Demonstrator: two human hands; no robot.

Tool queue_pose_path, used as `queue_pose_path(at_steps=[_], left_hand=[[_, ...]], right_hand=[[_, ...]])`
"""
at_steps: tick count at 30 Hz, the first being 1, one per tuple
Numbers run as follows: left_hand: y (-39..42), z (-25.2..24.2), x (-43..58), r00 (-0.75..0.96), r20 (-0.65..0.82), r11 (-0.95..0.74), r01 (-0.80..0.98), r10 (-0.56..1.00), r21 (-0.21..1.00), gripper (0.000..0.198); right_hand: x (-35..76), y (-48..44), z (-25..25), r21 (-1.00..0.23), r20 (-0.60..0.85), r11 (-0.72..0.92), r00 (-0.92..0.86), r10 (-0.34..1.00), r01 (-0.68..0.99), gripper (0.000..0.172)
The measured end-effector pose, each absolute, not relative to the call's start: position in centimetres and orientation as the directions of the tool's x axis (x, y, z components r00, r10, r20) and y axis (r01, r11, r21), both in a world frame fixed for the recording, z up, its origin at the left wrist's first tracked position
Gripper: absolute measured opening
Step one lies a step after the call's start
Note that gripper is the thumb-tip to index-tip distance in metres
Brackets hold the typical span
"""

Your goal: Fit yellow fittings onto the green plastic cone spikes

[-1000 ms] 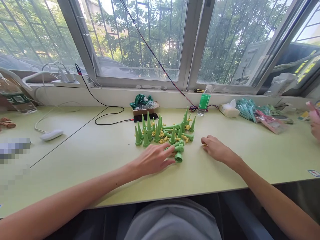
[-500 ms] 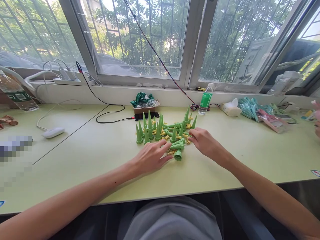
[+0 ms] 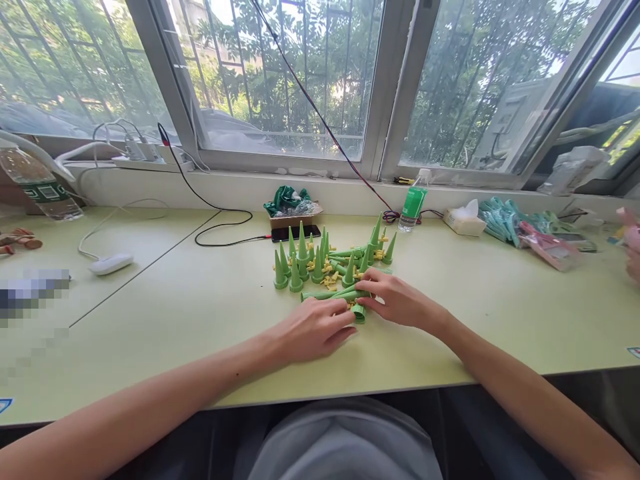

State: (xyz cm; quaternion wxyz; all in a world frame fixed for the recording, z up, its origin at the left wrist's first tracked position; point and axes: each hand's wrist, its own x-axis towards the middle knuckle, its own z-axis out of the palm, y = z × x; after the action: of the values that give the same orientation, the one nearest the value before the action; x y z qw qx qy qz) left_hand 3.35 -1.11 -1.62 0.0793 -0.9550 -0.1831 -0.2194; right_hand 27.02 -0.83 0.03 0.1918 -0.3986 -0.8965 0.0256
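Green plastic watering spikes (image 3: 302, 259) with hollow cone shapes stand and lie in a cluster on the table, with small yellow valves (image 3: 330, 281) scattered among them. My right hand (image 3: 397, 297) pinches the near end of a lying green spike (image 3: 345, 294), thumb and forefinger around it. Just left of it, my left hand (image 3: 315, 327) lies low on the table, thumb and fingers apart, beside the same spike. Between the two hands another spike (image 3: 359, 313) points its round opening toward me. The left fingertips partly overlap the pieces there.
Behind the cluster are a phone (image 3: 296, 233) on a cable and a small cardboard box (image 3: 295, 217) with green plastic. A water bottle (image 3: 414, 200), tissue pack (image 3: 464, 219) and bagged items (image 3: 500, 223) stand farther right. A white mouse (image 3: 111, 265) lies left. Another person's hand (image 3: 633, 257) shows at the right edge.
My right hand has moved left and nearer to me, from the cluster's right side onto the lying spikes. My left hand has shifted slightly nearer. A lying spike now extends farther left.
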Motion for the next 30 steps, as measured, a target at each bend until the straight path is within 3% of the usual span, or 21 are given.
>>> queue_pose_path(at_steps=[8, 15, 23, 30], left_hand=[[-1.0, -1.8, 3.5, 0.877, 0.340, -0.931, 0.364, 0.340, -0.008, 0.023], [-1.2, -1.6, 3.6, 0.833, 0.323, -0.888, 0.456, 0.449, 0.057, 0.026], [-0.8, -1.6, 3.5, 0.699, 0.389, -0.780, 0.619, 0.600, 0.091, 0.034], [-0.5, -2.0, 3.7, 0.682, 0.357, -0.759, 0.637, 0.638, 0.138, 0.029]], right_hand=[[27.0, -0.7, -0.3, -0.300, 0.415, 0.705, -0.578, 0.703, 0.642, 0.019], [26.5, -0.8, 0.1, -0.489, 0.590, 0.661, -0.342, 0.731, 0.569, 0.024], [25.9, -0.9, -0.5, -0.728, 0.506, 0.540, -0.201, 0.839, 0.422, 0.032], [25.7, -0.6, -1.1, -0.846, 0.458, 0.480, -0.143, 0.877, 0.232, 0.033]])
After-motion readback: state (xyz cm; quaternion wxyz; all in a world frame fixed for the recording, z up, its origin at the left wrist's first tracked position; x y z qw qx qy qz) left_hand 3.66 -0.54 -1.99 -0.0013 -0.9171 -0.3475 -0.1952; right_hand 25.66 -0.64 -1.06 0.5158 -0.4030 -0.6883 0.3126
